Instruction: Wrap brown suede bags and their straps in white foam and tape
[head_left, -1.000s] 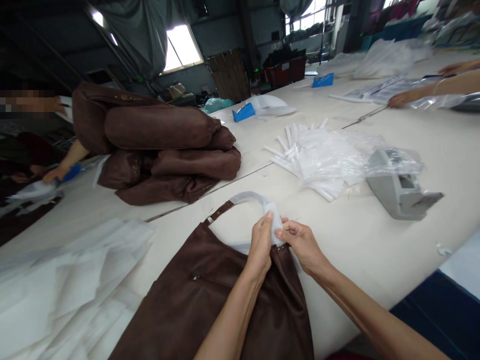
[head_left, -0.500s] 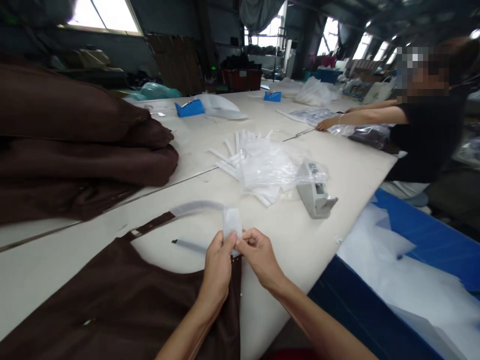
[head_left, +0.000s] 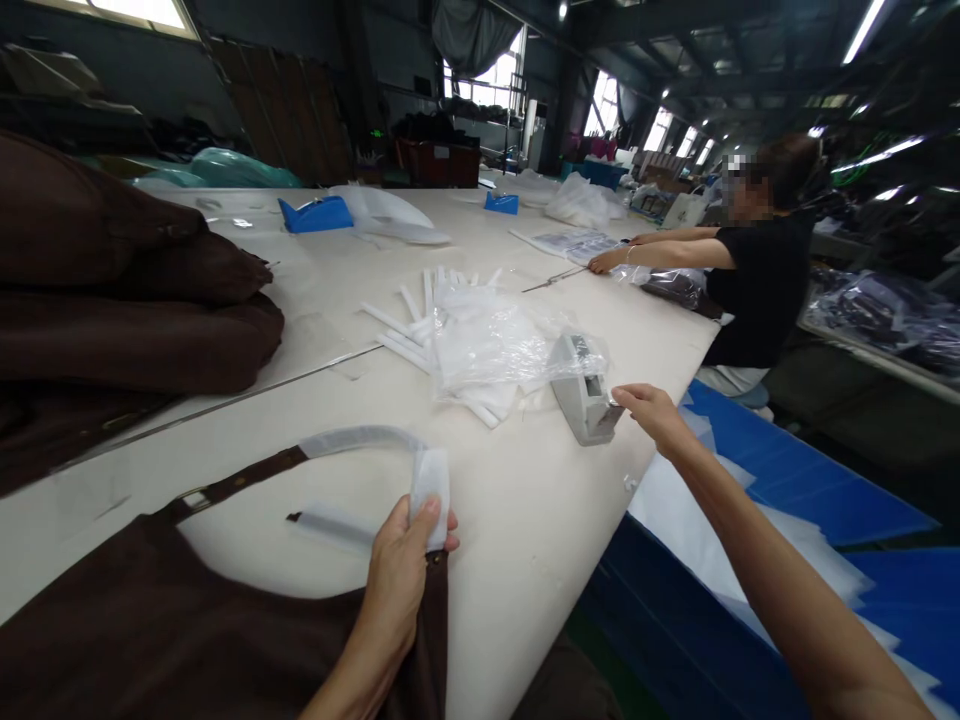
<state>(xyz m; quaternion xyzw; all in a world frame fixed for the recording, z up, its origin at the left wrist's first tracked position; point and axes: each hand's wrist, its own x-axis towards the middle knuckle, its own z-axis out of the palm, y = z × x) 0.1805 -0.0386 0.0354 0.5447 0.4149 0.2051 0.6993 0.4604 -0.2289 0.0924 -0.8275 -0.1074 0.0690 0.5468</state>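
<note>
My left hand (head_left: pixel 409 555) pinches a white foam wrap (head_left: pixel 429 475), folded round the strap of a brown leather-like bag (head_left: pixel 247 620). Thumb in front and fingers behind, it keeps the wrap just above the strap's lower end. The strap (head_left: pixel 360 436) arches left from there, partly covered in white foam, to a buckle by the bag. At the grey tape dispenser (head_left: pixel 585 405), my right hand (head_left: pixel 649 412) has thumb and forefinger closed at the cutting end, on the clear tape; the tape itself is hard to see. A second foam-covered strip (head_left: pixel 330 527) lies inside the arch.
White foam strips (head_left: pixel 401 335) under a clear plastic bag (head_left: pixel 487 335) lie behind the dispenser. Brown bags (head_left: pixel 112 290) are piled at left. Blue dispensers (head_left: pixel 319 213) stand farther back. A co-worker (head_left: pixel 765 260) handles plastic at right. White sheets (head_left: pixel 712 530) lie below the table edge.
My right hand has left the foam wrap and moved right to the tape dispenser. My left hand still grips the wrap. The view has turned to the right.
</note>
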